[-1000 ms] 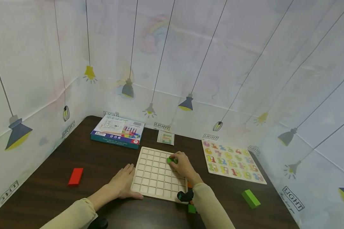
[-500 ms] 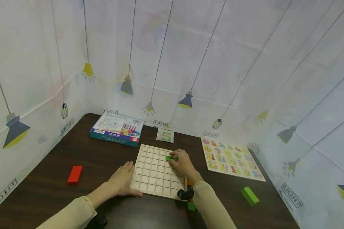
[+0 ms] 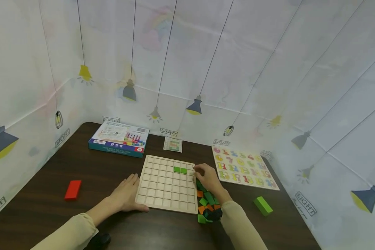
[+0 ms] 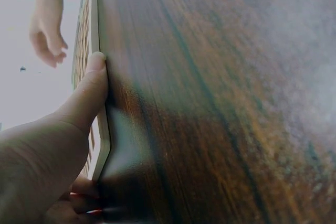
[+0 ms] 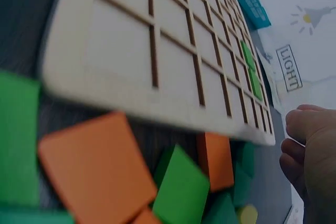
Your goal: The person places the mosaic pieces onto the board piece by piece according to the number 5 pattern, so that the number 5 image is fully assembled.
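Observation:
A pale wooden grid board lies on the dark table. Two green square tiles sit side by side in its upper right cells. My left hand rests at the near left corner, fingers along the left side and thumb against the near edge. By the board's upper right edge is my right hand, its fingers loosely bent with nothing between them. Below that hand, beside the board, lies a pile of green and orange blocks, partly covered by the wrist in the head view.
A red block lies to the left, and a green block to the right. Behind the board are a blue-sided box and a small pattern card. A number puzzle board is at the back right.
My right hand has let go of the green tile and moved right, off the grid, uncovering two green tiles in the cells. My left hand stays at the board's corner.

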A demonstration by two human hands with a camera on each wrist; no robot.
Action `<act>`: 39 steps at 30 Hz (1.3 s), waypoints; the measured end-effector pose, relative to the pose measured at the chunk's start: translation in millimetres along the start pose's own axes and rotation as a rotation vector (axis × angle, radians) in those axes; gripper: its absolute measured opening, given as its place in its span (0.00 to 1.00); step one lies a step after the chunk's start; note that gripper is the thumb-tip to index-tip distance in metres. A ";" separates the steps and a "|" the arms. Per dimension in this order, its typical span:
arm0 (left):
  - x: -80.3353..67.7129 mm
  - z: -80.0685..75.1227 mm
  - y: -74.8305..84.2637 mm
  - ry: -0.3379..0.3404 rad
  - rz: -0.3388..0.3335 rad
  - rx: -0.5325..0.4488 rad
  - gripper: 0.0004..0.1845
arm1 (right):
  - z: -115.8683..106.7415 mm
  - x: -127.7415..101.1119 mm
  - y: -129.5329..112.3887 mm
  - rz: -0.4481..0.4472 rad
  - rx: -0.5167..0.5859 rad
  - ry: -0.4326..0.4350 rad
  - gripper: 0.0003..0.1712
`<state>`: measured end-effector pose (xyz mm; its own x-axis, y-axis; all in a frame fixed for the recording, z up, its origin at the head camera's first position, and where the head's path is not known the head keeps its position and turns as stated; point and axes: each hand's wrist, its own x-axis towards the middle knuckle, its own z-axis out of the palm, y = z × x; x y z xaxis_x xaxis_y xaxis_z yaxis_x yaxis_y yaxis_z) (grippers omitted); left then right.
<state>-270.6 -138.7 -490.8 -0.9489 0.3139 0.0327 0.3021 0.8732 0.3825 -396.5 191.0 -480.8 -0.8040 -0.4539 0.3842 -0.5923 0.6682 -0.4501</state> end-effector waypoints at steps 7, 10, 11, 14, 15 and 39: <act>-2.2 -1.8 0.5 0.003 0.010 0.008 0.65 | -14.4 -21.2 12.6 0.040 0.006 0.013 0.11; -2.7 -2.9 1.6 -0.001 0.010 0.008 0.65 | -20.5 -29.6 15.3 0.051 0.006 0.016 0.11; -3.1 -3.7 1.9 -0.001 0.008 0.009 0.65 | -22.4 -31.8 15.2 0.052 0.013 0.017 0.11; -3.4 -5.1 1.9 0.003 0.009 0.019 0.65 | -26.6 -39.2 15.6 0.060 0.018 0.018 0.10; -3.5 -5.5 2.0 0.005 0.010 0.020 0.65 | -28.0 -41.8 15.0 0.063 0.025 0.017 0.10; -2.6 -3.6 2.4 0.009 0.028 0.024 0.65 | -33.1 -114.4 -37.1 -0.082 0.101 -0.150 0.09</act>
<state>-267.7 -138.7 -486.7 -0.9407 0.3353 0.0513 0.3307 0.8729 0.3586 -280.8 237.6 -481.3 -0.7473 -0.5921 0.3018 -0.6523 0.5666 -0.5035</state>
